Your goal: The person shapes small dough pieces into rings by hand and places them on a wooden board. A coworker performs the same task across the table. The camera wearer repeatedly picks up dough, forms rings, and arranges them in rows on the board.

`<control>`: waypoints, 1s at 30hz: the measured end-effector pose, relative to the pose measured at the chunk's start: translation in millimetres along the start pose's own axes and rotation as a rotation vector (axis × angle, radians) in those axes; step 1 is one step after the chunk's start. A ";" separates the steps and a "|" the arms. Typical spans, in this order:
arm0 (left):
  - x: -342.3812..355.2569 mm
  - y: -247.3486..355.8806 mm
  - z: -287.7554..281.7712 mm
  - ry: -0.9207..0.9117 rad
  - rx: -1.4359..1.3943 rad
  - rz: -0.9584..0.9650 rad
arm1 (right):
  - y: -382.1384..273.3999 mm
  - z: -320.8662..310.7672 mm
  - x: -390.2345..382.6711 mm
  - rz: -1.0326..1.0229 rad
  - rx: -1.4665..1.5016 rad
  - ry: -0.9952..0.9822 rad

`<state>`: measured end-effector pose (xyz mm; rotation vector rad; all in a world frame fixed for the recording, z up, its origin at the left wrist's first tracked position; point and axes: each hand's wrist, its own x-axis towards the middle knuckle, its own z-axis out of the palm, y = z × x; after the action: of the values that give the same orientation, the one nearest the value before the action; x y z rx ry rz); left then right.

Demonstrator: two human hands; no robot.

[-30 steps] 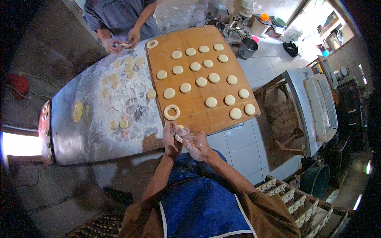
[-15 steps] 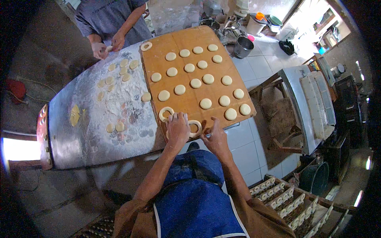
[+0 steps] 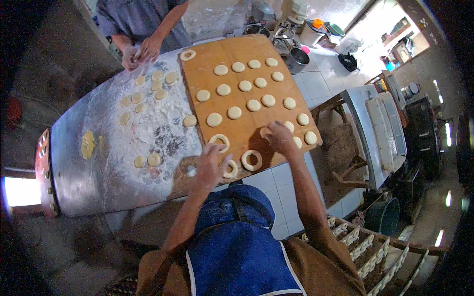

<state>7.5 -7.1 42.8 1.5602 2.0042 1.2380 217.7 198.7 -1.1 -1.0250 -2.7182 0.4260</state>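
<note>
My right hand reaches over the wooden board, its fingers closed on a round, flat piece of pale dough; its palm partly covers other rounds. My left hand hovers at the board's near left corner, fingers apart and holding nothing. Beside its fingers lie two dough rings, one farther off and one partly hidden nearer me. Between my hands a wider dough ring rests on the board near its front edge. Several dough rounds are spread in rows across the board.
A floured metal table extends left, bearing dough pieces and a yellow smear. Across it, a co-worker's hands work together. Another ring sits at the board's far corner. A rack with dough rings stands behind right.
My right hand has moved from the near ring, farther out and right, onto a dough round. My left hand has drawn back and spread its fingers; the wider ring now lies free.
</note>
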 end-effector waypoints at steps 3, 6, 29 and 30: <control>-31.1 -40.4 -77.9 0.167 0.056 -0.102 | -39.8 -43.4 7.3 0.200 0.192 -0.090; -75.3 -84.3 -143.5 0.321 0.120 -0.321 | -104.5 -26.9 18.1 0.145 0.551 -0.102; -30.0 -140.3 -185.3 0.391 -0.493 -0.539 | -354.1 91.1 127.5 0.161 0.968 -0.180; -28.8 -134.0 -184.3 0.368 -0.526 -0.568 | -356.5 86.9 120.9 0.170 0.982 -0.116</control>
<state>-194.1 -117.3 37.5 0.4987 1.8939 1.6822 -114.1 7.0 48.4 -0.9080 -2.0143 1.6508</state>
